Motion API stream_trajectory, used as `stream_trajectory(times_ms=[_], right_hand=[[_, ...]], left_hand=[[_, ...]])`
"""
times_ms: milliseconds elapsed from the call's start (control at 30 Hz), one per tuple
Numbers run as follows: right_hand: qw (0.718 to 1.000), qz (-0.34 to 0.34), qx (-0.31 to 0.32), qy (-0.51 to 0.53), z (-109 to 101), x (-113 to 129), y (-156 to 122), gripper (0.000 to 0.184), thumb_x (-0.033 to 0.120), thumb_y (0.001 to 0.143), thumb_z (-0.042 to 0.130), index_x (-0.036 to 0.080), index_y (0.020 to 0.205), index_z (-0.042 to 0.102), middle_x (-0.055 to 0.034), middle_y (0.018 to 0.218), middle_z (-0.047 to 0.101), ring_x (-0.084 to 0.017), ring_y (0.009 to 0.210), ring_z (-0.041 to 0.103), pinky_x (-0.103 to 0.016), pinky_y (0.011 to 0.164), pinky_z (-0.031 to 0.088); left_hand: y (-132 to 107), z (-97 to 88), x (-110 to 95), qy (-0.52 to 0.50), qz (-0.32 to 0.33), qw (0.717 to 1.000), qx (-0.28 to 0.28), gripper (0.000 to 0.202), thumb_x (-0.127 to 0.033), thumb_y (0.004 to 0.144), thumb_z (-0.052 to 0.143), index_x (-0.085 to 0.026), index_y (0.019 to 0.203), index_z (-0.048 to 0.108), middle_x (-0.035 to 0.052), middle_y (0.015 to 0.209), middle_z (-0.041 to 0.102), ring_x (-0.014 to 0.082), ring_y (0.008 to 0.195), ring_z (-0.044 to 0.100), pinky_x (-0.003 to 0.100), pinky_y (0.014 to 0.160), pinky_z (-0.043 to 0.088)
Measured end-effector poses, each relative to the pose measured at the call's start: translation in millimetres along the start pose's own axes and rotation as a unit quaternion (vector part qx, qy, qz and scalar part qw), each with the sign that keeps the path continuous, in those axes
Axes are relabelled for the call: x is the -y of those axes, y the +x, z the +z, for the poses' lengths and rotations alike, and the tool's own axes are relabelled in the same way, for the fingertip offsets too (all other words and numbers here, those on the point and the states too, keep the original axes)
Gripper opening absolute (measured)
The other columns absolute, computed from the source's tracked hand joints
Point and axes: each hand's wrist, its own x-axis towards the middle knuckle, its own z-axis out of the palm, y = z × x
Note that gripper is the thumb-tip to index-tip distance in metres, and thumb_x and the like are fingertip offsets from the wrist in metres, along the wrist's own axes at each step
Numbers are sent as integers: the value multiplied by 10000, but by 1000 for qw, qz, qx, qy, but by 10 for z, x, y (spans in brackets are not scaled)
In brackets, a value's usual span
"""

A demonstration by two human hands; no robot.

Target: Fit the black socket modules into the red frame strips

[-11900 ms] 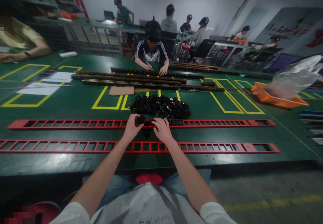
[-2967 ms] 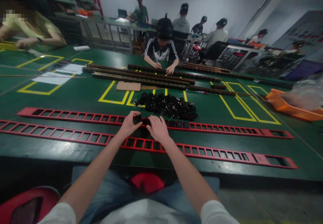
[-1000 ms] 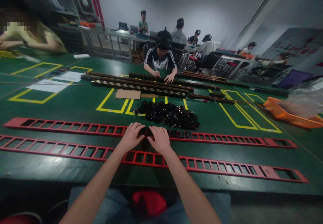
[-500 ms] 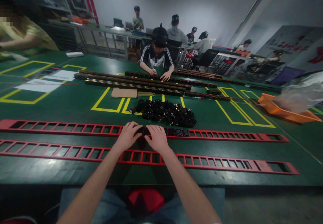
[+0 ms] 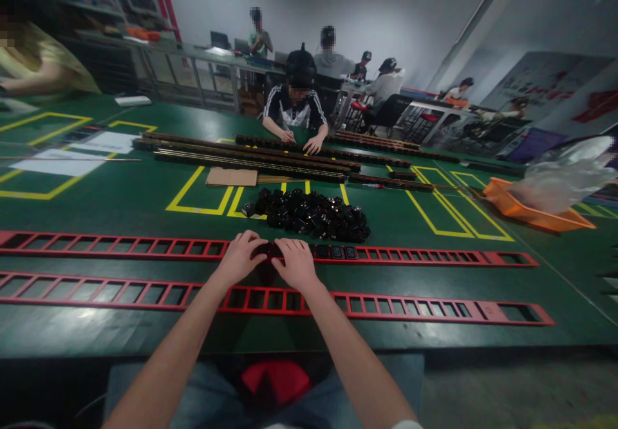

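Green worktable (image 5: 434, 281) in a dim workshop; co-worker (image 5: 295, 110) seated at far side, long dark strips (image 5: 251, 158) between. Far red slotted frame (image 5: 494, 259) lies across the table, near red slotted frame (image 5: 490, 310) parallel to it, apart.

Left hand (image 5: 240, 258) and right hand (image 5: 295, 263) both at far frame, fingers half-curled, thumbs pointing inward. Dark piece (image 5: 268, 248) shows between them, at the frame; firmness of grip on it: cannot tell.

Risks (judged): uneven thumb pressure could cock the piece and jam it in its slot; frame shows no clamp near the hands, so a hard push might skid it. Black on black could hide a wrong orientation. Loose pile (image 5: 311, 215) sits just beyond the far rail; a knock could scatter parts.

Appearance: two black socket modules (image 5: 344, 252) right of the hands, squarish, pale outlines on top, seemingly level with the rails.
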Motion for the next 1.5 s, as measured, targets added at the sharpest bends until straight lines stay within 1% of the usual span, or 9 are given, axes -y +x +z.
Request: stream_trajectory(times_ms=[333, 467, 533, 667, 900, 1033, 1167, 1367, 1500], right_hand=[[1000, -2, 1, -9, -3, 0, -5, 465, 345, 913, 614, 196, 1351, 562, -69, 1330, 632, -222, 1225, 528, -386, 1078, 342], [1000, 2, 7, -18, -18, 14, -3, 462, 349, 919, 613, 193, 1350, 556, -79, 1324, 631, -225, 1220, 527, -385, 1076, 338], [1000, 2, 10, -24, -30, 23, -2, 462, 357, 921, 615, 193, 1350, 553, -85, 1320, 629, -228, 1215, 527, -384, 1072, 339], [999, -4, 20, -48, -51, 38, 4, 538, 383, 883, 676, 187, 1363, 532, -95, 1299, 627, -252, 1191, 529, -400, 1053, 353], [995, -2, 62, -83, -80, 17, 92, 541, 380, 886, 691, 206, 1371, 526, -104, 1251, 638, -263, 1150, 552, -402, 980, 386], [993, -14, 73, -87, -113, -39, 110, 624, 400, 881, 695, 152, 1416, 489, -131, 1253, 631, -274, 1165, 540, -404, 980, 394], [993, -11, 71, -90, -190, -193, 28, 625, 379, 875, 702, 129, 1410, 498, -132, 1239, 633, -279, 1169, 534, -406, 990, 406], [993, 31, 79, -82, -395, -577, -158, 571, 310, 876, 690, 170, 1400, 516, -133, 1274, 605, -278, 1208, 527, -435, 1034, 402], [998, 26, 47, -31, -551, -827, -181, 496, 364, 908, 629, 171, 1360, 559, -130, 1273, 606, -270, 1202, 532, -436, 1044, 413]], left_hand=[[166, -138, -8, -12, -50, 996, 77, 319, -342, 766, 737, -234, 1065, 705, 57, 1053, 613, 266, 1014, 558, 391, 888, 458], [91, -135, -33, 5, -28, 997, 67, 346, -345, 820, 675, -258, 1155, 689, 64, 1118, 619, 255, 1023, 556, 382, 884, 456], [19, -145, -5, 25, -13, 998, 60, 397, -364, 851, 638, -293, 1242, 652, 62, 1176, 618, 260, 1072, 554, 417, 944, 430], [-147, -258, 202, 70, -25, 995, 67, 478, -386, 842, 644, -328, 1314, 597, 61, 1224, 636, 278, 1171, 549, 501, 1083, 301], [-420, -689, 793, 162, -130, 977, 50, 514, -530, 770, 681, -276, 1214, 644, 96, 1232, 633, 337, 1198, 534, 572, 1096, 261], [-496, -825, 924, 177, -156, 970, 50, 543, -595, 765, 662, -270, 1200, 654, 110, 1226, 626, 351, 1215, 516, 595, 1103, 246], [-455, -752, 784, 167, -130, 976, 47, 518, -575, 791, 648, -256, 1199, 647, 102, 1227, 624, 327, 1196, 523, 574, 1098, 259], [-258, -435, 373, 148, -112, 982, 34, 498, -572, 792, 663, -258, 1179, 641, 97, 1193, 625, 318, 1176, 512, 519, 1033, 326], [-215, -286, 272, 151, -116, 982, 17, 528, -598, 777, 673, -268, 1189, 643, 106, 1190, 616, 330, 1155, 505, 517, 1040, 317]])
